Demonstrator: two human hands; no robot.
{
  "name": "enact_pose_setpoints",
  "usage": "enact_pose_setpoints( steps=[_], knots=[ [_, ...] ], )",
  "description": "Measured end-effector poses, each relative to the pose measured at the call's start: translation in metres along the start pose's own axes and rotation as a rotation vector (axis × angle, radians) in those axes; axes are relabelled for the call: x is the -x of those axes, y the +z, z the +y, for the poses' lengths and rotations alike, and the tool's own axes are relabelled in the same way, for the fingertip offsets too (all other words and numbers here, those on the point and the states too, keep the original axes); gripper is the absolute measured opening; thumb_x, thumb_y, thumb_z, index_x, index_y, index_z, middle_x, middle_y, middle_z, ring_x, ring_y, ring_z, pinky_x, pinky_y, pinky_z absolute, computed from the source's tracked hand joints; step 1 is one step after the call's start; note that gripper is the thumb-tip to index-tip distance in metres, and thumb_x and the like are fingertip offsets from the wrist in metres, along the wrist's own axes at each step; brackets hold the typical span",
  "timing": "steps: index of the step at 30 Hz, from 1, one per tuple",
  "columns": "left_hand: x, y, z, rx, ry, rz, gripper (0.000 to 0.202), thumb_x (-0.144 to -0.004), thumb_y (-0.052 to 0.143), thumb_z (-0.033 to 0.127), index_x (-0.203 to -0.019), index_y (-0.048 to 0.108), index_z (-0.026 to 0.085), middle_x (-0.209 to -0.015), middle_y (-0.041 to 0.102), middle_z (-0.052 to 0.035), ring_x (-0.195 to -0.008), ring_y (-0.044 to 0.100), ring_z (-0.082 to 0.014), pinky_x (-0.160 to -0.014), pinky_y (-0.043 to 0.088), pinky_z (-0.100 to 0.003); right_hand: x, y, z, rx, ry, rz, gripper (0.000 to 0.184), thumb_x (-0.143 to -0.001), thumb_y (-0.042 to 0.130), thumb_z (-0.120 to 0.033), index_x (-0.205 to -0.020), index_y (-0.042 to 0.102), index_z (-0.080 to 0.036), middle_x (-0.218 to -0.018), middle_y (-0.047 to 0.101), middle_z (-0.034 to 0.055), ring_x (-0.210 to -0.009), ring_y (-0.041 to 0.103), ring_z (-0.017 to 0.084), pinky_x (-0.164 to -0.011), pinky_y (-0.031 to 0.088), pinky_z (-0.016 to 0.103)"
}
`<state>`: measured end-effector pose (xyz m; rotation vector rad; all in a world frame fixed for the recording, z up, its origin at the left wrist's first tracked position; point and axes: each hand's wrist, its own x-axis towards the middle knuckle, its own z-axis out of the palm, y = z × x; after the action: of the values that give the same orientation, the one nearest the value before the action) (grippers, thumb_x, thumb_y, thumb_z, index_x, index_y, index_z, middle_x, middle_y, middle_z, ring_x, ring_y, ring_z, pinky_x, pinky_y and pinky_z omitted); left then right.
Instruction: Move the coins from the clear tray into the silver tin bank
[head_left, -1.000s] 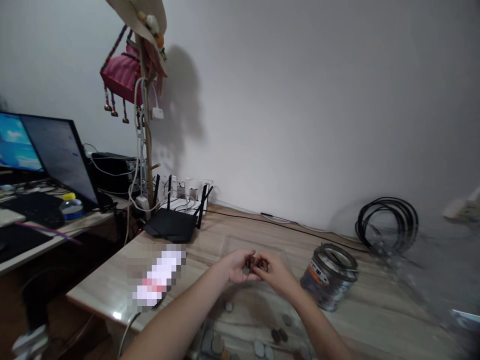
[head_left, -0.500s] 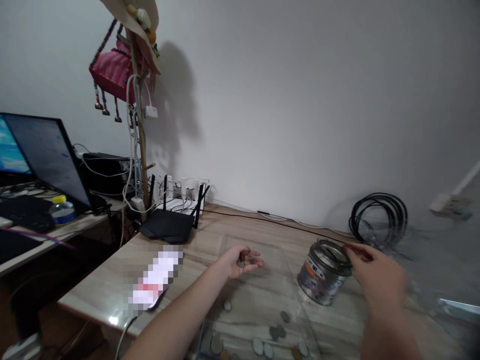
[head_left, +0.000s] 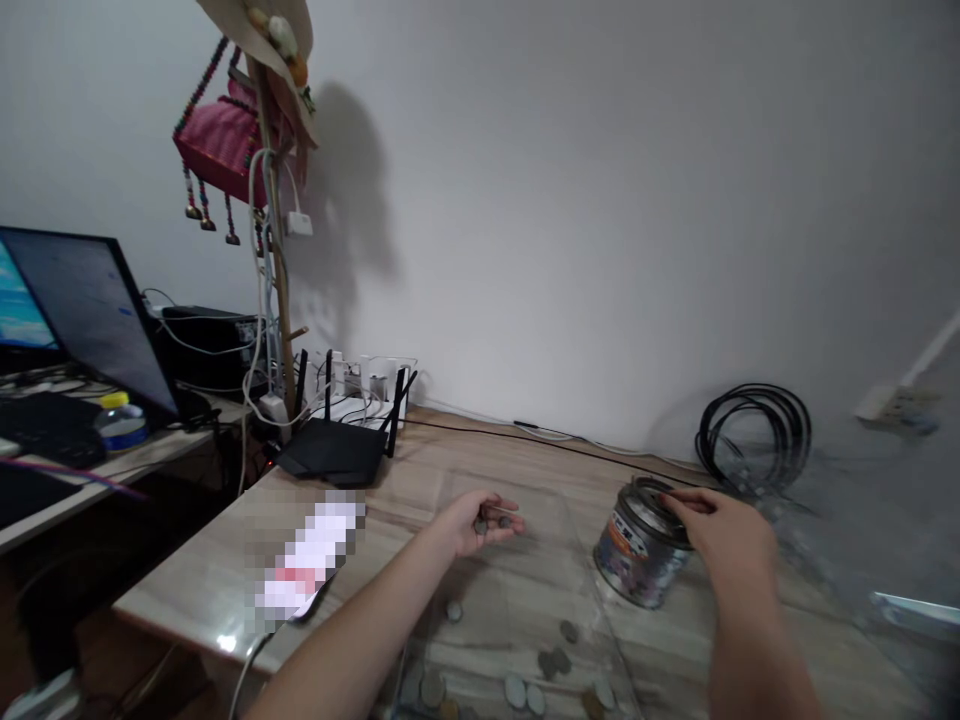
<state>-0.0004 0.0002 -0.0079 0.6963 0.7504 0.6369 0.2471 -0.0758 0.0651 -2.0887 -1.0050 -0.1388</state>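
Palm up above a clear plastic tray [head_left: 517,590], my left hand [head_left: 472,530] has its fingers loosely curled around a few small coins [head_left: 481,525]. More coins [head_left: 514,691], silver and brownish, lie scattered in the near part of the tray. To the tray's right stands an upright metal can [head_left: 643,562] with a printed label and a slot in its lid. My right hand [head_left: 727,535] is over the lid, fingertips pinched together at the slot. Whatever lies between those fingertips is too small or hidden to make out.
A black router [head_left: 334,450] sits at the table's back left, with a phone-like pixelated object [head_left: 311,555] in front. Coiled black cable [head_left: 754,435] leans against the wall at right. A monitor [head_left: 82,310] and a yellow-capped bottle [head_left: 120,422] are on the left desk.
My right hand has moved left, from the can's right rim to over the slot in its lid. The left hand and its coins have stayed in place.
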Motion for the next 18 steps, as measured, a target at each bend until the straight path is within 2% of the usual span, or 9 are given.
enact_pose_setpoints(
  steps=[6,10,12,14,16,17,18],
  knots=[
    [0.002,0.002,0.001,0.002,-0.012,0.014,0.024,-0.078,0.035,0.013,-0.08,0.058,0.005,-0.062,0.063,-0.0088,-0.061,0.062,-0.0126,-0.065,0.047,-0.02,0.0,0.001,0.0,0.16,0.06,-0.027,0.024,-0.061,0.058,-0.037,-0.072,0.07,-0.02,-0.071,0.065,0.0085,-0.051,0.049,0.019,-0.046,0.031,0.029],
    [-0.005,-0.003,-0.001,0.034,-0.02,-0.022,0.024,-0.078,0.035,0.014,-0.08,0.057,0.005,-0.065,0.063,-0.0101,-0.063,0.062,-0.0138,-0.061,0.047,-0.02,0.001,-0.005,-0.004,0.128,0.075,-0.084,0.021,-0.061,0.059,-0.034,-0.073,0.069,-0.02,-0.07,0.064,0.0081,-0.053,0.05,0.018,-0.046,0.032,0.028],
    [-0.011,-0.008,-0.002,0.089,-0.042,-0.064,0.026,-0.08,0.034,0.019,-0.083,0.056,0.004,-0.069,0.064,-0.0126,-0.068,0.063,-0.0157,-0.061,0.047,-0.021,0.002,-0.006,-0.004,0.111,0.062,-0.058,0.023,-0.062,0.058,-0.036,-0.073,0.068,-0.018,-0.069,0.064,0.0091,-0.054,0.05,0.018,-0.047,0.033,0.028],
    [-0.016,-0.013,-0.003,0.165,-0.06,-0.101,0.033,-0.082,0.032,0.025,-0.087,0.055,0.002,-0.074,0.063,-0.0162,-0.075,0.063,-0.0187,-0.062,0.047,-0.023,0.006,-0.002,-0.006,0.105,-0.003,0.088,0.028,-0.067,0.053,-0.038,-0.077,0.067,-0.017,-0.072,0.063,0.0112,-0.059,0.052,0.021,-0.05,0.035,0.03],
    [-0.019,-0.018,-0.003,0.233,-0.063,-0.137,0.04,-0.084,0.029,0.03,-0.092,0.054,0.0,-0.08,0.062,-0.0201,-0.082,0.061,-0.022,-0.064,0.046,-0.026,0.015,0.01,-0.01,0.034,-0.152,0.24,0.032,-0.072,0.045,-0.037,-0.081,0.066,-0.015,-0.075,0.063,0.012,-0.066,0.053,0.022,-0.057,0.038,0.032],
    [-0.021,-0.019,-0.003,0.256,-0.063,-0.151,0.042,-0.085,0.027,0.032,-0.094,0.053,0.0,-0.082,0.062,-0.0216,-0.085,0.06,-0.0234,-0.065,0.046,-0.027,0.021,0.019,-0.014,-0.023,-0.252,0.241,0.032,-0.073,0.043,-0.037,-0.081,0.065,-0.015,-0.076,0.063,0.0114,-0.068,0.053,0.021,-0.06,0.039,0.031],
    [-0.022,-0.02,-0.003,0.268,-0.067,-0.161,0.044,-0.085,0.026,0.034,-0.096,0.053,-0.001,-0.084,0.061,-0.0226,-0.087,0.06,-0.0244,-0.066,0.046,-0.028,0.029,0.03,-0.019,-0.082,-0.366,0.174,0.031,-0.074,0.042,-0.036,-0.08,0.065,-0.015,-0.076,0.063,0.0101,-0.068,0.053,0.02,-0.063,0.04,0.031]
  ],
)
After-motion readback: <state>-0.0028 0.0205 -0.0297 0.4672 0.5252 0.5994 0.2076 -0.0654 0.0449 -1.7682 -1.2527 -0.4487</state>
